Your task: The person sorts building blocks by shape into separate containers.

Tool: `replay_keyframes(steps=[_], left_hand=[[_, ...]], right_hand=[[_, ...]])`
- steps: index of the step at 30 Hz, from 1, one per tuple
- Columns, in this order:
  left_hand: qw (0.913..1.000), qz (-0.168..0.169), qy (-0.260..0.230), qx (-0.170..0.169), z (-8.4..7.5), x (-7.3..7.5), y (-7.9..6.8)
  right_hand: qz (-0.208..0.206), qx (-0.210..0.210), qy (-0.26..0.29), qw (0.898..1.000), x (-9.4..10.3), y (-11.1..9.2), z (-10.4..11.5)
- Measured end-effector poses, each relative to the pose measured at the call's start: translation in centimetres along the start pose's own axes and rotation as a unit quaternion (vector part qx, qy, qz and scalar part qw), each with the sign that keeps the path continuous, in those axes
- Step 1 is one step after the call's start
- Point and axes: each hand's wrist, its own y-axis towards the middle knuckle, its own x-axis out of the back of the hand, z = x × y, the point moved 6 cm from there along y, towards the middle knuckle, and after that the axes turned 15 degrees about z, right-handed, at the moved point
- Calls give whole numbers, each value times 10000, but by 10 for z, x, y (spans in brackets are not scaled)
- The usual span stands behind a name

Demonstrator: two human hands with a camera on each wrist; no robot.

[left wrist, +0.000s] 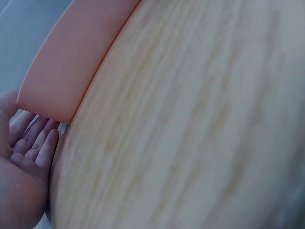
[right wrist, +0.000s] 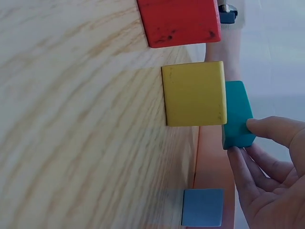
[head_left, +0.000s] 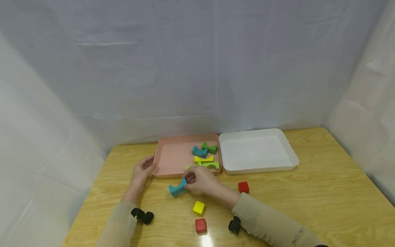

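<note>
My right hand [head_left: 202, 180] pinches a blue bridge-shaped block [head_left: 178, 187] between thumb and fingertips. In the right wrist view the same block [right wrist: 238, 114] looks teal, partly behind a yellow cube [right wrist: 194, 94]. This hand is just in front of the pink tray [head_left: 172, 156]. My left hand [head_left: 142, 171] touches the tray's left side near its front corner, fingers loosely bent against the outer wall [left wrist: 71, 62] and thumb by the rim. Inside the tray's right part lie a blue bridge block [head_left: 199, 152], a green one [head_left: 210, 148], a yellow one [head_left: 204, 160] and light green pieces [head_left: 211, 165], partly hidden.
A white tray [head_left: 257, 151] stands right of the pink one. On the table [head_left: 308, 199] are a yellow cube [head_left: 199, 208], a red cube [head_left: 201, 225] and another red cube [head_left: 243, 187]. The right wrist view also shows a blue-grey block [right wrist: 203, 207].
</note>
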Motion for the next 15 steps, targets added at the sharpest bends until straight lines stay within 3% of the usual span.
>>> replay_keyframes(steps=[15], left_hand=[[10000, -12, 56, 27, -1, -2, -2]], right_hand=[[-97, 230, 47, 9997, 9, -1, 4]])
